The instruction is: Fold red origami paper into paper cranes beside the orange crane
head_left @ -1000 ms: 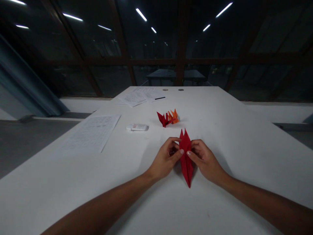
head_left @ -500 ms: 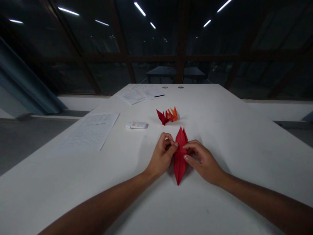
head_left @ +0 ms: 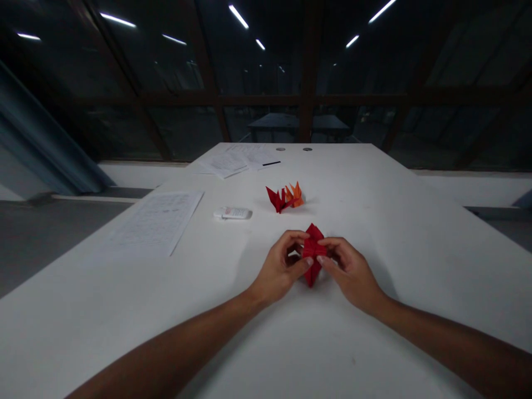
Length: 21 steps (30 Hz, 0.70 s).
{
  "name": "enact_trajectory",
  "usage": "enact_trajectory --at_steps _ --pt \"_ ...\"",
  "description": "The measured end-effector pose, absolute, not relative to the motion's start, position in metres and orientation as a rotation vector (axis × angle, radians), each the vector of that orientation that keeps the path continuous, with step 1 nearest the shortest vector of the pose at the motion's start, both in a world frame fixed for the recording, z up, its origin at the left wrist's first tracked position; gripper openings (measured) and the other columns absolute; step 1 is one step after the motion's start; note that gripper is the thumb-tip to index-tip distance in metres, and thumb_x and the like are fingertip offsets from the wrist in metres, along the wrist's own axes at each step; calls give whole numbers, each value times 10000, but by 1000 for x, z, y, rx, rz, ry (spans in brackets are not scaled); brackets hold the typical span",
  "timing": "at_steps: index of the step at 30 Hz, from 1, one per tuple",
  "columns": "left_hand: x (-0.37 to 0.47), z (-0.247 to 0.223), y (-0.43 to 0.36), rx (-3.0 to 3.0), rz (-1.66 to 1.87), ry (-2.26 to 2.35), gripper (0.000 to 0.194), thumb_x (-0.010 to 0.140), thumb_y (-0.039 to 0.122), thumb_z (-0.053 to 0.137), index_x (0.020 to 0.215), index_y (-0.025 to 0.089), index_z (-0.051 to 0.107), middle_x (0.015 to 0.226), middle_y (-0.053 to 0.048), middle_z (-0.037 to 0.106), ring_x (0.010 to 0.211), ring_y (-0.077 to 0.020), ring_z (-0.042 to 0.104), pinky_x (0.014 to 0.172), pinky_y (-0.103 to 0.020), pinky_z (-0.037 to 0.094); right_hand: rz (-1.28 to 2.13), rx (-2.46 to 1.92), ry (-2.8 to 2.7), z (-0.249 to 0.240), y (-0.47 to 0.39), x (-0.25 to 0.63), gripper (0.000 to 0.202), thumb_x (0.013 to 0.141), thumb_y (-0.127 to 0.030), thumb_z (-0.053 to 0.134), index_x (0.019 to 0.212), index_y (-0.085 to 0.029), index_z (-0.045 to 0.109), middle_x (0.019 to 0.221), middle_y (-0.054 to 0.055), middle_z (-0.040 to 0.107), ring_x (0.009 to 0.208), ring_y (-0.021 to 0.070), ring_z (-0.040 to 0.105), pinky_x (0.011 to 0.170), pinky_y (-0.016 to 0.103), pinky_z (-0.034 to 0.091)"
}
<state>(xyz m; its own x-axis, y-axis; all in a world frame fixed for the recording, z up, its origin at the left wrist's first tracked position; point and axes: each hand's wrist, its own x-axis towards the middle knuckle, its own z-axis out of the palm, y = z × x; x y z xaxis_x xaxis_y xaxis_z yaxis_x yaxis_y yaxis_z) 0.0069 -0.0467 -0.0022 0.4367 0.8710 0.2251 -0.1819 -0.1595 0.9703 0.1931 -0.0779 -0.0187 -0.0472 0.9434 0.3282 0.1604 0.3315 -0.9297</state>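
Note:
A folded red origami paper (head_left: 313, 269) is between my two hands, just above or on the white table. My left hand (head_left: 283, 266) pinches its left side, thumb in front and fingers behind. On the opposite side my right hand (head_left: 350, 271) grips it the same way. The paper looks opened out sideways at its middle, with one point away from me and another toward me. Beyond my hands stand a finished-looking red paper crane (head_left: 277, 200) and an orange paper crane (head_left: 296, 195), close together.
The white table (head_left: 374, 343) stretches toward dark windows. Left of the cranes lies a white plastic item with print (head_left: 231, 213). A written sheet (head_left: 155, 221) is at the left edge; more papers (head_left: 226, 162) and a black pen (head_left: 271, 163) lie farther back.
The red paper has gone from a long, narrow diamond to a shorter, wider shape. Both hands now pinch its sides, and my left hand has shifted slightly right.

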Motion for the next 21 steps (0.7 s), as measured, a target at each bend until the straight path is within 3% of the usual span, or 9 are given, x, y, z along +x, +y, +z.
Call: enact_trajectory --at_steps 7,11,15,21 --pt "5 3 -49 1889 1281 847 96 904 248 670 986 212 706 902 -38 601 784 -145 543 717 -267 447 743 -1009 -1566 -13 -80 194 144 955 -333 623 1074 -267 667 984 37 657 870 185 632 795 325 521" --pt "3 4 -53 2013 1285 857 156 915 184 623 1052 214 690 831 -19 619 718 -134 542 690 -265 439 878 -1008 -1537 -14 -83 195 175 970 -356 596 1108 -258 638 895 26 678 746 171 645 704 312 536" --pt "2 6 -56 1929 1203 798 236 926 215 595 1159 199 627 984 -54 680 817 -157 607 769 -285 486 938 -938 -1508 -13 -84 195 236 966 -390 597 1163 -260 617 1054 64 699 949 211 677 829 340 552" --pt "4 2 -52 1747 1124 813 251 926 330 643 1146 216 605 1082 -67 655 888 -164 626 765 -277 499 905 -1011 -1410 -15 -79 192 163 932 -380 659 1003 -251 590 929 20 679 844 179 663 776 303 540"
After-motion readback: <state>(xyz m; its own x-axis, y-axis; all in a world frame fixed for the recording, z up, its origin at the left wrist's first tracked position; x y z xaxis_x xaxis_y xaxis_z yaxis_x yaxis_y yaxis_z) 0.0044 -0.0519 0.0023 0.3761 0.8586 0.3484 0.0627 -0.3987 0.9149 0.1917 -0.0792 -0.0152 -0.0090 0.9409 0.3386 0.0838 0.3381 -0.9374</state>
